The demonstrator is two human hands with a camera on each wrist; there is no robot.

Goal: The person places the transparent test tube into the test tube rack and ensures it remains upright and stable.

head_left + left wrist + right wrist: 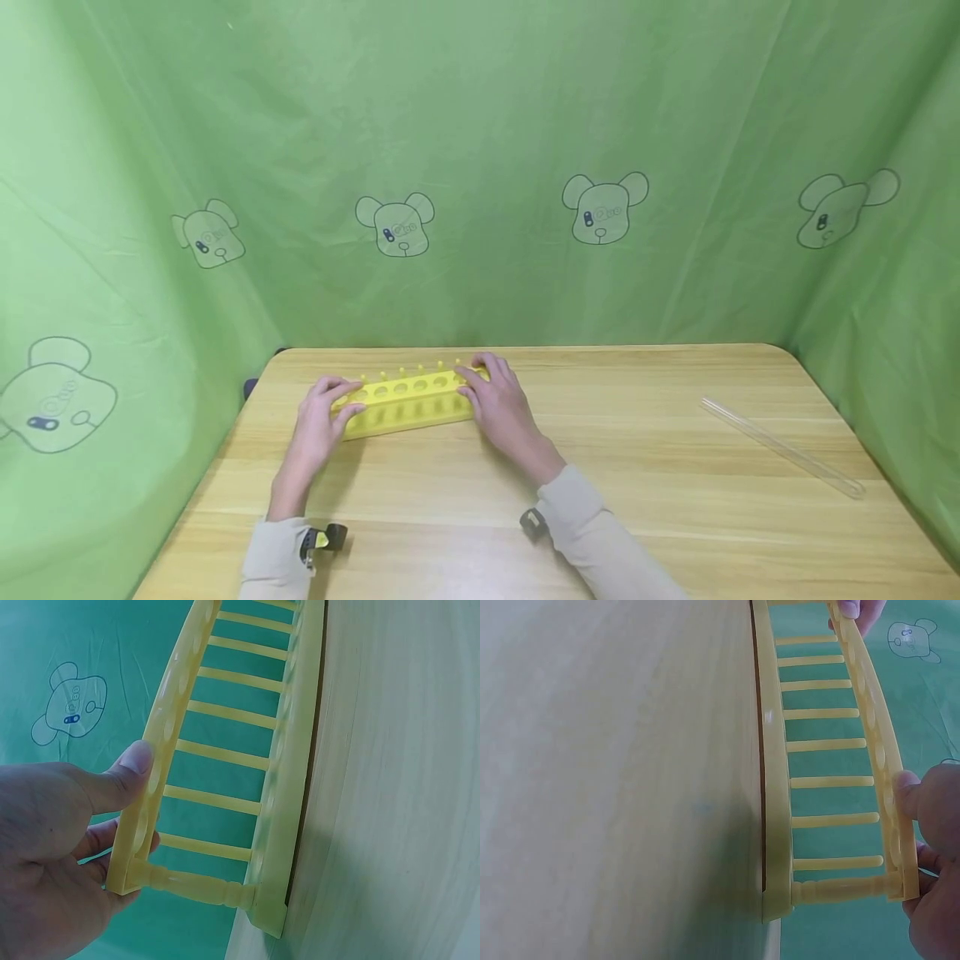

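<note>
both hands pinch the yellow rack (405, 404) by its ends on the table (637, 500) — left hand (324, 417), right hand (498, 404). keep it level — move both ends together.

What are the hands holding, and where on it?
Both grip the yellow test-tube rack by its top plate, one at each end: left hand at the left end, right hand at the right, thumb and fingers pinching the plate.

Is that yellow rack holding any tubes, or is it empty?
Empty. The yellow test tube rack shows only bare holes along its top, and the one clear glass tube lies apart on the table.
</note>
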